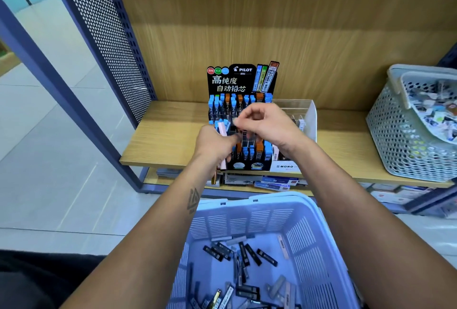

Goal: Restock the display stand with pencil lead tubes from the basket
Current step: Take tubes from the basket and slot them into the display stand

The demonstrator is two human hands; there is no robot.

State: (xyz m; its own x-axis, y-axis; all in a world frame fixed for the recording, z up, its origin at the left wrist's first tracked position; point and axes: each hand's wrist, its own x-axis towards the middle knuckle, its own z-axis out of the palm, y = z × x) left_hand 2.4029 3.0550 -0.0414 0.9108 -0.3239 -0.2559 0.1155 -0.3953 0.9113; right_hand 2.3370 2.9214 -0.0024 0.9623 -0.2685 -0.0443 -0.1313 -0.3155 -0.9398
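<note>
A black Pilot display stand [231, 81] stands on the wooden shelf, its slots holding blue and orange capped lead tubes. My left hand [214, 145] is closed around a bunch of lead tubes [223, 128], pink and blue ends poking out above the fist, just in front of the stand's left side. My right hand [265, 125] hovers over the stand's middle rows, its fingertips pinched on a small blurred tube [236, 122]. Below, a lavender basket [249, 207] holds several loose dark lead tubes [248, 255].
A clear acrylic box [308, 113] with a Mono label stands right of the stand. A grey perforated basket [395, 135] of small items sits at the shelf's right end. Boxes lie on the lower shelf [269, 182]. A perforated metal panel [106, 36] bounds the left.
</note>
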